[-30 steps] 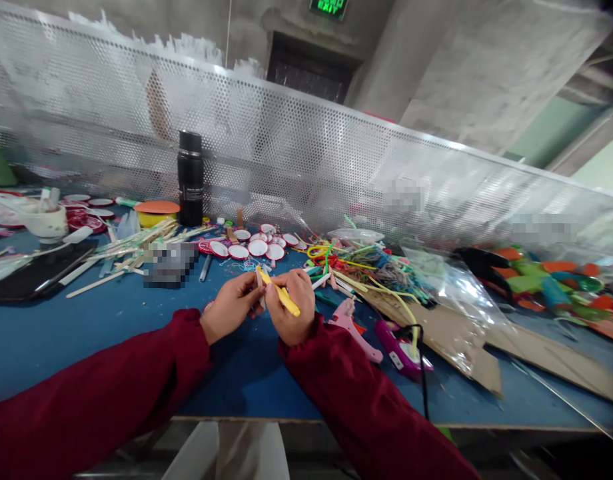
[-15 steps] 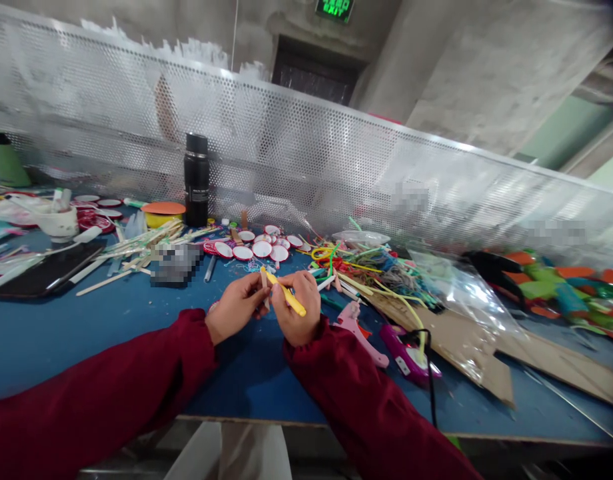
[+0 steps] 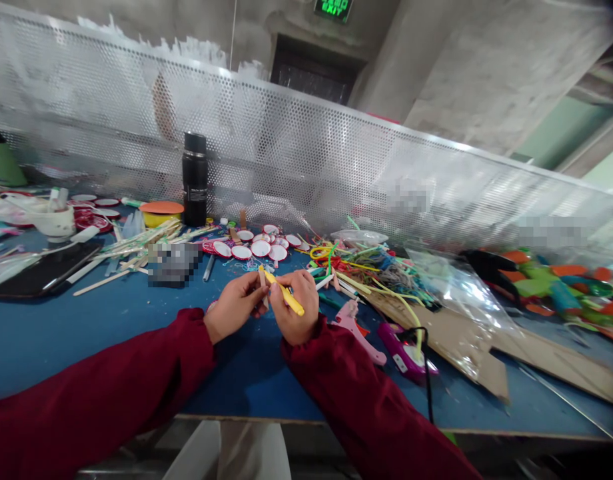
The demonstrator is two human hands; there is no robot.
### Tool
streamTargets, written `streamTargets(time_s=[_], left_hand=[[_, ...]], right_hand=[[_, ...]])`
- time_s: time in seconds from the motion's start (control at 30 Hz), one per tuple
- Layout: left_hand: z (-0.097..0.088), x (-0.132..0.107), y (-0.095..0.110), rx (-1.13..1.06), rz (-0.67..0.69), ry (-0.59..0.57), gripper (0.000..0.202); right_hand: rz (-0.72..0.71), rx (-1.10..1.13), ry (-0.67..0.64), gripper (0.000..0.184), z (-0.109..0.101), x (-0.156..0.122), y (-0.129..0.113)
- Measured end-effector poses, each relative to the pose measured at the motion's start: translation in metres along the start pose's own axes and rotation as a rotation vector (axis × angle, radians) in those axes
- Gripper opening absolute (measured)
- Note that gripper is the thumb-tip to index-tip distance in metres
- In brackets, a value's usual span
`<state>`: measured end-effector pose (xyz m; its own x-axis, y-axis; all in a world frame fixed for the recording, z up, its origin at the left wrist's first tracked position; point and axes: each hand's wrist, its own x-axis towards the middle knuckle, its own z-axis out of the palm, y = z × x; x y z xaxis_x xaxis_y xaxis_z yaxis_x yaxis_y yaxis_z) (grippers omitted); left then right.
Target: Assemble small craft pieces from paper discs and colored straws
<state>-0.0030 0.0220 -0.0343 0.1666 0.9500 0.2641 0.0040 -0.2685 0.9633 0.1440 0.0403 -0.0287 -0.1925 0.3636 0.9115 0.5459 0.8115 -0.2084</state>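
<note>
From my distant seat I watch both hands come together above the near middle of the blue table, each in a dark red sleeve. The left hand grasps a pale flat stick, pinched between thumb and fingers with its upper end poking out. The right hand has its fingers curled round a yellow tool (a pen or a cutter, I can't tell which from here). The tool slants across the grip, far end right by the top of the stick, near end jutting toward the wearer; whether tool and stick actually touch, I can't make out. Just beyond the hands I see a cluster of white discs with red rims, and to their left a grey pen lying by itself. A black bottle stands upright in front of the perforated panel. Off to the left, loose sticks lie in a pile beside a black tablet. On my right a tangle of cords spreads out, with a pink glue gun near the right sleeve, a purple device just beside it, and cardboard further right, partly under clear plastic.
</note>
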Motion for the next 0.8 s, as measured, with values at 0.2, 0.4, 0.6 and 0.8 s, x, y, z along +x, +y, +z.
streamTargets(time_s=[0.2, 0.4, 0.6, 0.8], left_hand=[[-0.0006, -0.0004, -0.0008, -0.006, -0.011, 0.003, 0.031], [-0.0010, -0.0003, -0.0004, -0.007, -0.014, 0.008, 0.030], [-0.0013, 0.0003, -0.0023, -0.021, -0.015, 0.006, 0.030], [-0.0005, 0.0003, -0.0018, -0.020, -0.025, 0.015, 0.031]], right_hand=[[0.015, 0.001, -0.011, 0.004, 0.0011, -0.0008, 0.0000], [0.000, -0.007, 0.011, 0.003, 0.0017, 0.0003, -0.0003], [0.018, -0.009, 0.008, 0.004, 0.0005, 0.0004, -0.0005], [-0.024, -0.007, 0.017, 0.003, 0.0009, -0.0011, -0.0011]])
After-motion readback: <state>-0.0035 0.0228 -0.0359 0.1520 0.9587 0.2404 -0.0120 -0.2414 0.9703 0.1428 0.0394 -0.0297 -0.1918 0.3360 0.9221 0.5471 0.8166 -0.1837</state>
